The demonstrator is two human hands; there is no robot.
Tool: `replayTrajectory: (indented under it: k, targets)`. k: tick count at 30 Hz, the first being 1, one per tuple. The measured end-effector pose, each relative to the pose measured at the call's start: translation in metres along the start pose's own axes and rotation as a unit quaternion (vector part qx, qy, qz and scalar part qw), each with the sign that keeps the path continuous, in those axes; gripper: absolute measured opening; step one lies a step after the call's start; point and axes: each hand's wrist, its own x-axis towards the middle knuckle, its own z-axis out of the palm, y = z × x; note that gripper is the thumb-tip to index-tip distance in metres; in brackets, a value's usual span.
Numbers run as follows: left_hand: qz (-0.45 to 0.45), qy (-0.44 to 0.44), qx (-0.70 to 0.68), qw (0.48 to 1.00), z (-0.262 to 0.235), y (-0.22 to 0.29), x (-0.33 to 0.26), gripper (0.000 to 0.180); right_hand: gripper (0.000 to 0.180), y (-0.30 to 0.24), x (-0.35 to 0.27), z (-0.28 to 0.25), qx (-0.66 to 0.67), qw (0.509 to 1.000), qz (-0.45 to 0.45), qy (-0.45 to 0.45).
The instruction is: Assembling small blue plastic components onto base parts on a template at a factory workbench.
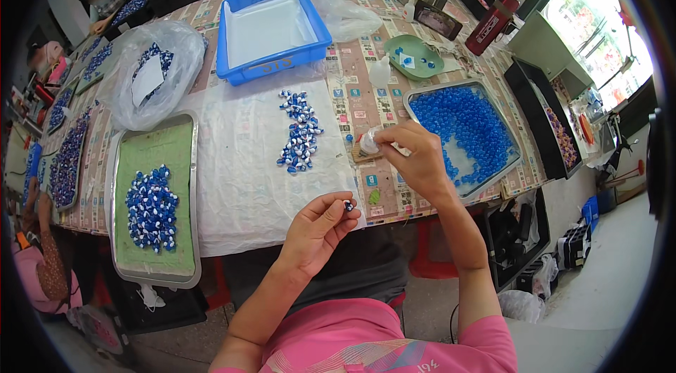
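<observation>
Patterned desk (406,205) carries, from left, a green tray (155,144) and a bead pile (301,132). Left hand (318,224) pinches one bead (348,205) by the near edge; right hand (417,153) grips a whitish thing (368,141), left of the bead tray (460,156). Should the left pinch loosen, this bead could fall.

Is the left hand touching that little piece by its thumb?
Touching: the head view shows the left hand holding the piece between thumb and fingers.
</observation>
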Motion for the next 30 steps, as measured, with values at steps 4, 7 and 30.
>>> replayTrajectory:
  k: [4,7,30]
  targets:
    - [0.002,0.011,0.009,1.000,0.006,-0.003,0.005,0.026,0.019,-0.027,-0.026,-0.005,0.078,0.996,0.036,-0.027]
    - [-0.011,-0.021,0.001,1.000,0.004,-0.007,0.009,0.025,0.018,-0.039,-0.043,-0.006,0.177,0.982,0.040,-0.056]
    - [0.014,-0.024,0.086,0.996,0.011,-0.033,0.015,0.018,0.012,-0.023,-0.061,-0.026,0.270,0.946,0.112,-0.142]
